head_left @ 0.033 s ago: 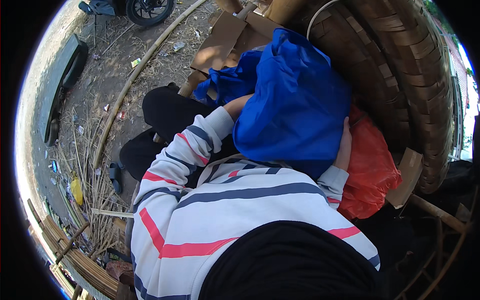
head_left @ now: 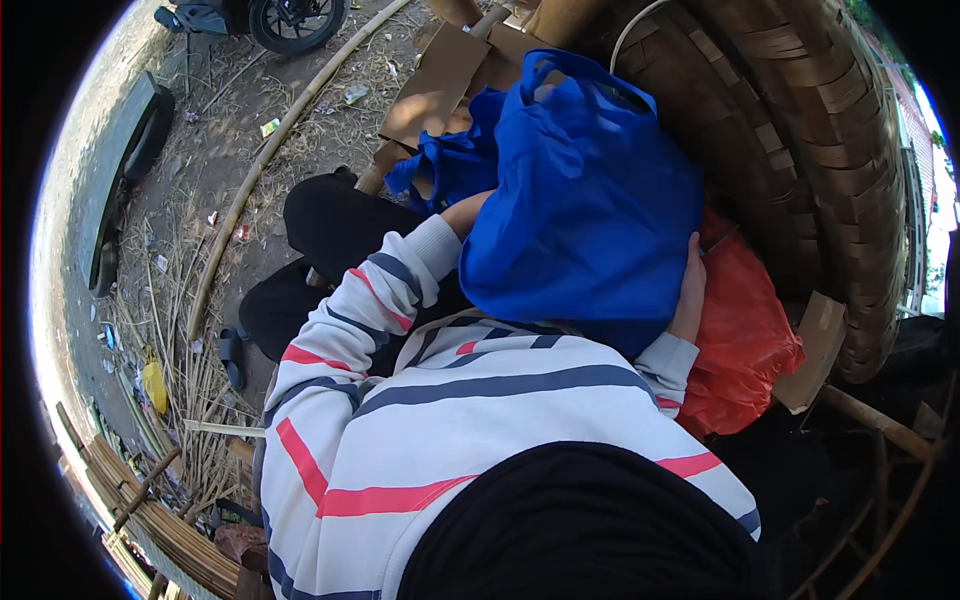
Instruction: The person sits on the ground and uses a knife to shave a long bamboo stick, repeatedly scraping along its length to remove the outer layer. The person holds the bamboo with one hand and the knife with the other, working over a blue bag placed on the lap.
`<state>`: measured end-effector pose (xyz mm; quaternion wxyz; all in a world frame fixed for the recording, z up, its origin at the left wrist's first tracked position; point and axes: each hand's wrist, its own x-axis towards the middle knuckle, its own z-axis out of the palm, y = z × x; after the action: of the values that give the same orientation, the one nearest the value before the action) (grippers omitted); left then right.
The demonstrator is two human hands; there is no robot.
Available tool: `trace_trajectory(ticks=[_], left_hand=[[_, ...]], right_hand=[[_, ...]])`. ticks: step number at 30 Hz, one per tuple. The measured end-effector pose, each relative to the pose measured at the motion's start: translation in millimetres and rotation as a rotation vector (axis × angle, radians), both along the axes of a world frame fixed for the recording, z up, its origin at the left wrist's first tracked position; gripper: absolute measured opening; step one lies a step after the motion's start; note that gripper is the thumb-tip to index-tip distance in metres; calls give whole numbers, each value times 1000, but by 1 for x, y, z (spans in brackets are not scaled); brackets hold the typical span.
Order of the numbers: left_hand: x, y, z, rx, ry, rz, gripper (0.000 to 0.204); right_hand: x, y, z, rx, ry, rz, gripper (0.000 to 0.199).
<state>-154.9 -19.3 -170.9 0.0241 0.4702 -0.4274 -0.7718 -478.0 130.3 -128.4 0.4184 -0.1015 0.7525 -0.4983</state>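
A blue fabric bag lies bunched over my lap, its handle loop standing up at the far end. Behind its left side my left hand disappears; only the wrist and the back of the hand show, and its fingers are hidden. Along the bag's right side, my right hand holds the fabric with fingers pointing away from me. More blue fabric lies crumpled at the far left of the bag. What the bag contains cannot be seen.
A red plastic bag sits right of my right hand, beside a cardboard piece. Large woven baskets rise at the far right. Cardboard lies beyond the bag. A bamboo pole crosses the littered ground at left.
The blue bag's top has shifted slightly left and its handle loop has opened wider. My left hand has moved a little left; my right hand stays nearly in place.
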Motion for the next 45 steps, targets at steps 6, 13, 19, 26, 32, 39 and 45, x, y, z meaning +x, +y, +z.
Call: trace_trajectory(ticks=[6, 13, 19, 26, 32, 39, 45], left_hand=[[10, 10, 19, 57, 167, 34, 102], [1, 24, 20, 64, 243, 127, 100], [-26, 6, 15, 35, 233, 96, 99], [-25, -10, 10, 113, 248, 6, 99], [-10, 8, 19, 190, 307, 21, 98], [8, 35, 46, 282, 395, 55, 98], [21, 59, 67, 327, 472, 123, 98]], right_hand=[[-113, 52, -90, -51, 215, 148, 68], [-22, -1, -46, -307, -283, 15, 68], [-15, -18, -25, 63, -153, 251, 73], [-19, -4, -39, -86, -195, 170, 62], [-20, 17, -44, -98, -145, 98, 58], [-53, 36, -34, -127, 54, -46, 53], [-127, 48, 9, -164, 390, -188, 49]])
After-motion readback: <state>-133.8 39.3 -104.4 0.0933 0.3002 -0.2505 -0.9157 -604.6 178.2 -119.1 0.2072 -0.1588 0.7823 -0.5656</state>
